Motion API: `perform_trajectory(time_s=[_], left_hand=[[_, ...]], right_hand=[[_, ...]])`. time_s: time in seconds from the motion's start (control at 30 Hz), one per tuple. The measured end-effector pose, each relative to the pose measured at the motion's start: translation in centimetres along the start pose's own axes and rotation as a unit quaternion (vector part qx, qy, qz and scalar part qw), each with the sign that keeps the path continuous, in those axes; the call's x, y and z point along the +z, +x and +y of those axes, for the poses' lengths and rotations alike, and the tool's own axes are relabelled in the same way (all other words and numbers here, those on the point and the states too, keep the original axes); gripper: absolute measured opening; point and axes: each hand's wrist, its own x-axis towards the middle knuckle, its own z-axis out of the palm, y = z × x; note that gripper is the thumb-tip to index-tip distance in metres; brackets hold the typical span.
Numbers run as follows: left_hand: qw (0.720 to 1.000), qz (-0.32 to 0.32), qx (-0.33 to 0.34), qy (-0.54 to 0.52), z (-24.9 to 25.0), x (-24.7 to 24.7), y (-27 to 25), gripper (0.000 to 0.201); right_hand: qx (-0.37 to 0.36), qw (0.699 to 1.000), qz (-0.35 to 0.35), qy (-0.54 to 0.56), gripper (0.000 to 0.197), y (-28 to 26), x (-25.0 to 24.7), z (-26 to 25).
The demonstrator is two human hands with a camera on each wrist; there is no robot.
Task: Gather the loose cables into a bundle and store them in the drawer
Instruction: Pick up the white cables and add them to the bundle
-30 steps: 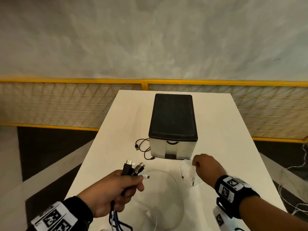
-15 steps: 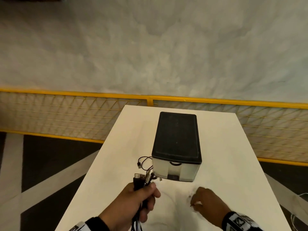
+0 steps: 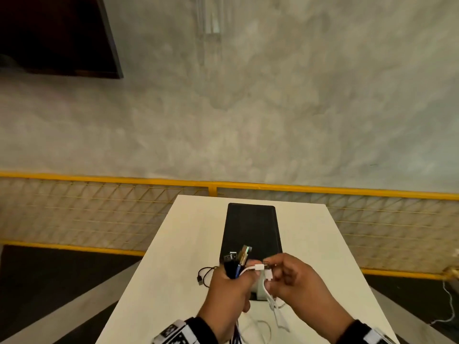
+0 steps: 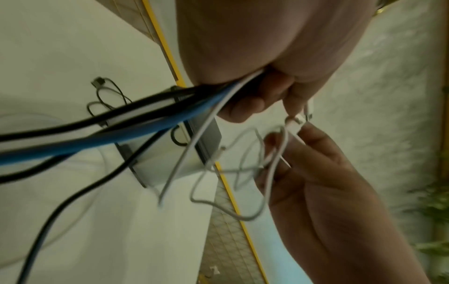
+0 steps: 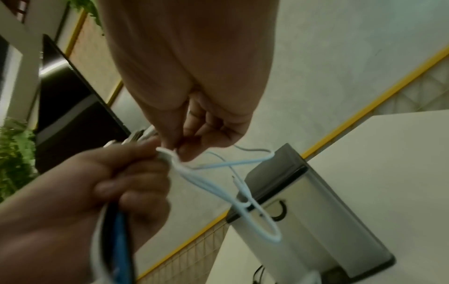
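Observation:
My left hand grips a bundle of black, blue and white cables, their plugs sticking up above the fist. My right hand pinches a thin white cable at its connector end, right beside the left fist; its loops hang below both hands. The drawer unit, black-topped with a pale front and a dark handle, stands on the white table just behind the hands, its drawer closed. A thin black cable lies loose on the table left of the unit.
A yellow-railed mesh fence runs behind the table, with a grey wall above it. A dark panel hangs at the upper left. Dark floor lies on both sides of the table.
My right hand lifted the white cable off the table and brought it up against the left fist. The left hand rose with the bundle, and the head view tilted upward.

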Motion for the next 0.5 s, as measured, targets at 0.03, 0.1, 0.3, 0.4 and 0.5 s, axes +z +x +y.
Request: perform_trajectory(time_s=[0.03, 0.1, 0.3, 0.4, 0.5], left_hand=[[1.000, 0.002, 0.011, -0.010, 0.2, 0.3, -0.3, 0.009], [0.999, 0.010, 0.021, -0.033, 0.6, 0.5, -0.9, 0.018], [0.998, 0.019, 0.011, -0.061, 1.4, 1.3, -2.0, 0.019], [0.998, 0.025, -0.004, -0.063, 1.5, 1.3, -2.7, 0.019], [0.996, 0.036, -0.017, -0.082, 2.0, 1.2, -3.3, 0.015]], right_hand=[[-0.006, 1.000, 0.000, -0.008, 0.037, -0.2, 0.4, -0.3], [-0.014, 1.000, 0.014, -0.018, 0.035, -0.8, 1.0, -0.9], [0.011, 0.997, 0.079, 0.005, 0.027, -1.9, 2.2, -0.9], [0.017, 0.994, 0.101, 0.031, 0.023, -2.4, 2.9, -0.8], [0.018, 0.988, 0.128, 0.080, 0.027, -2.9, 3.1, -1.4]])
